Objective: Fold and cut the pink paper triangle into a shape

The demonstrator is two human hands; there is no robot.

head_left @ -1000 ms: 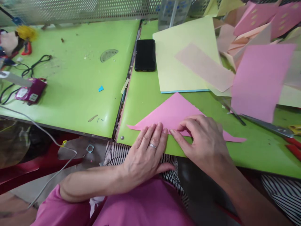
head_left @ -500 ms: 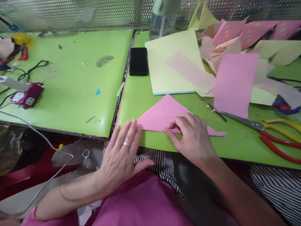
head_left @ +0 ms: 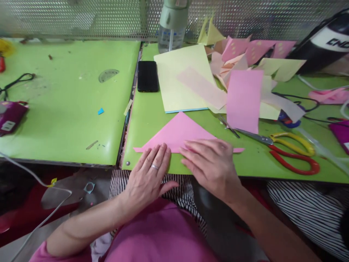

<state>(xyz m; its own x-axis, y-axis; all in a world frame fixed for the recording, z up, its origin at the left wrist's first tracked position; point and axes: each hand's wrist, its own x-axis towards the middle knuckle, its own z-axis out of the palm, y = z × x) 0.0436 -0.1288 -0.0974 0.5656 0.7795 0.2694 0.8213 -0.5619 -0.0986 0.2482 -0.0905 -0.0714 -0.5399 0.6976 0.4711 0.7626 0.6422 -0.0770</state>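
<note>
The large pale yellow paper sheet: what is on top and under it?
On the sheet lies a pale pink paper strip. Under the sheet, a thin blue edge shows along the near side; anything else there is covered and cannot be seen.

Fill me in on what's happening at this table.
A person has both bare hands on a folded pink paper: the left hand lies flat along its near edge, the right hand presses beside it. Red-and-yellow-handled scissors lie to the right, a black phone beyond.
</note>
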